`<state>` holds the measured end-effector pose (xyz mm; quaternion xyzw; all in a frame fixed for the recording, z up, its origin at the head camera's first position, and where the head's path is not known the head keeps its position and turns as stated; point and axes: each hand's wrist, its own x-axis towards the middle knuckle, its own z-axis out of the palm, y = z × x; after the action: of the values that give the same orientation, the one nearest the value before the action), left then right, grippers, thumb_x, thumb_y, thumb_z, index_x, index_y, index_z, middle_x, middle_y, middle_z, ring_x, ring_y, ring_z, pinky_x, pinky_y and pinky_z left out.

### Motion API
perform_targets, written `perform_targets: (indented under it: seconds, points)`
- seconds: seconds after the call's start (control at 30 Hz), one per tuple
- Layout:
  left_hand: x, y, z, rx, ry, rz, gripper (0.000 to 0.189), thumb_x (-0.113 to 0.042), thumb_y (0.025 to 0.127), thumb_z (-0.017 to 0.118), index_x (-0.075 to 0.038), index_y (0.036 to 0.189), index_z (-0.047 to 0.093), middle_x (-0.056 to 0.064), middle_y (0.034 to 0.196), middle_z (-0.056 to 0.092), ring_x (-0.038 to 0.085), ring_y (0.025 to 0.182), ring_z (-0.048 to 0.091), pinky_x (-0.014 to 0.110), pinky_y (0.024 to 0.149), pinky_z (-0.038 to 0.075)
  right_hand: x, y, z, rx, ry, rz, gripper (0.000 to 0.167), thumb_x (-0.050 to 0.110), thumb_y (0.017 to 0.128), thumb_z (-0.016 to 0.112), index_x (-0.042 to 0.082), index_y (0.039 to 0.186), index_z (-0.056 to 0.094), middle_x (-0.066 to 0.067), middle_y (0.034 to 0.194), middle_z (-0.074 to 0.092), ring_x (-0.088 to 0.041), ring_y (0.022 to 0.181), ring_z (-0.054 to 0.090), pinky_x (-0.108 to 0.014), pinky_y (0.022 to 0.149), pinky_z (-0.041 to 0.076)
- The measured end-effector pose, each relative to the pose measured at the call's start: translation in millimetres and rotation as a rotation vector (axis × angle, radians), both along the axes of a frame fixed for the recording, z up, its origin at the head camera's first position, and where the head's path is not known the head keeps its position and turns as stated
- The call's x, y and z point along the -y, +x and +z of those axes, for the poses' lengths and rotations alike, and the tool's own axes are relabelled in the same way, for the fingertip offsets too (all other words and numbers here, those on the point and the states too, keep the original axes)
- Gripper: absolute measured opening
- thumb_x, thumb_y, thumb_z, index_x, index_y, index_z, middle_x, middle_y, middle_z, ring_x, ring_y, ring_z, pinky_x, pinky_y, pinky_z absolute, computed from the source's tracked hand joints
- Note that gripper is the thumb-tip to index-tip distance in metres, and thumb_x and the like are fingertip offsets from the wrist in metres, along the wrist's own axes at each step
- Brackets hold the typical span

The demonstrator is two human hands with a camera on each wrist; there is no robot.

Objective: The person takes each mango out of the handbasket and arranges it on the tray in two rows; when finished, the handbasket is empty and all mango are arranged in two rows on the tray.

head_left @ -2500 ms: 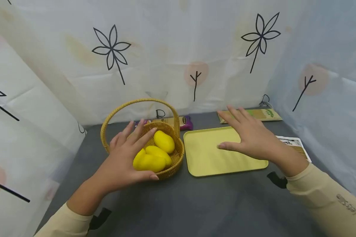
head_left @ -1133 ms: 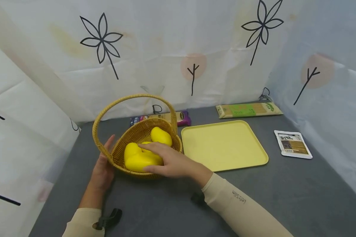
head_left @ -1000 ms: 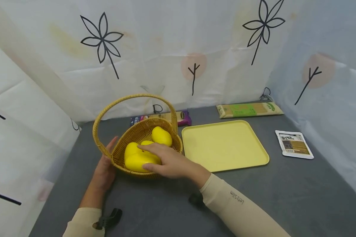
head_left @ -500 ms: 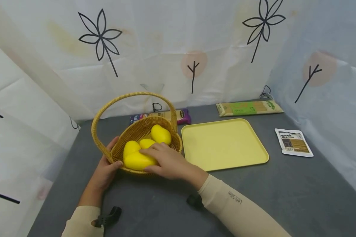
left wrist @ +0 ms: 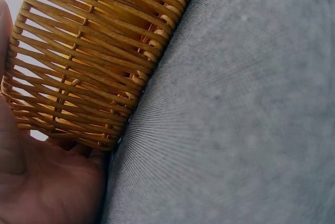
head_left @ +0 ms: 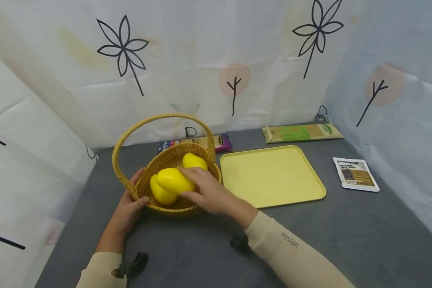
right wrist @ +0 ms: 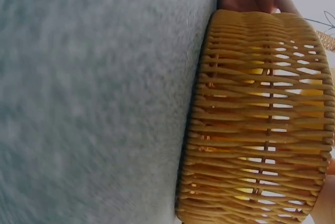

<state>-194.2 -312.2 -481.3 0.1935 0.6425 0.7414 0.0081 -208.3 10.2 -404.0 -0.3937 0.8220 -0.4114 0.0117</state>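
Observation:
A wicker basket (head_left: 169,158) with a tall arched handle stands on the grey table, seen left of centre in the head view. My left hand (head_left: 127,210) grips its left side, thumb over the rim and the other fingers outside. My right hand (head_left: 212,194) reaches in from the right and holds a smooth yellow mango (head_left: 173,181) above the others. Beneath it lies a second mango (head_left: 162,196), and a third mango (head_left: 194,161) sits toward the back. Both wrist views show mostly the woven wall (left wrist: 78,62); the held mango's far end is hidden by my right fingers.
A yellow tray (head_left: 270,176) lies right of the basket. Behind it is a long green-and-tan packet (head_left: 302,133), and a purple-ended packet (head_left: 221,143) lies behind the basket. A white-edged pouch (head_left: 356,175) lies far right. Patterned cloth (head_left: 201,52) walls in the table.
Both hands came down from above to the basket. My left thumb closed over its rim. In the last half second my right hand lifted the front mango up and slightly back.

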Motion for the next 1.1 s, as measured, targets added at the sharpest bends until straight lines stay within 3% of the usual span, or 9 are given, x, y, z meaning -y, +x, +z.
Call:
perform_targets:
  seconds: [0.27, 0.7, 0.9, 1.1]
  points:
    - [0.7, 0.1, -0.3, -0.003, -0.014, -0.003, 0.085, -0.013, 0.11, 0.069, -0.017, 0.176, 0.017, 0.017, 0.174, 0.022, 0.018, 0.148, 0.041, 0.026, 0.116, 0.035, -9.5, -1.7, 9.8, 0.091, -0.042, -0.031, 0.077, 0.024, 0.104, 0.08, 0.015, 0.169, 0.041, -0.013, 0.146, 0.047, -0.024, 0.117, 0.051, -0.039, 0.099, 0.049]
    - [-0.8, 0.1, 1.4, 0.01, -0.021, 0.003, 0.086, -0.013, 0.11, 0.069, -0.017, 0.176, 0.015, 0.02, 0.175, 0.018, 0.018, 0.15, 0.038, 0.026, 0.117, 0.034, -46.0, -7.4, 43.9, 0.116, -0.186, -0.053, 0.081, 0.014, 0.096, 0.086, 0.014, 0.164, 0.041, -0.007, 0.152, 0.05, -0.027, 0.127, 0.055, -0.049, 0.104, 0.052]
    - [-0.2, -0.4, 0.3, 0.0, -0.014, 0.003, 0.086, -0.015, 0.109, 0.071, -0.016, 0.176, 0.017, 0.019, 0.174, 0.021, 0.018, 0.148, 0.041, 0.026, 0.116, 0.035, -65.3, -10.3, 54.8, 0.073, -0.262, -0.129, 0.088, 0.015, 0.096, 0.088, 0.02, 0.168, 0.039, -0.007, 0.148, 0.048, -0.028, 0.124, 0.056, -0.053, 0.099, 0.053]
    - [0.6, -1.1, -0.9, 0.009, -0.021, 0.007, 0.087, -0.015, 0.109, 0.071, -0.015, 0.176, 0.015, 0.02, 0.175, 0.019, 0.018, 0.148, 0.04, 0.027, 0.115, 0.036, -80.3, -18.7, 57.1, 0.046, -0.315, -0.207, 0.087, 0.015, 0.095, 0.089, 0.018, 0.168, 0.04, -0.01, 0.146, 0.049, -0.03, 0.119, 0.06, -0.051, 0.095, 0.055]
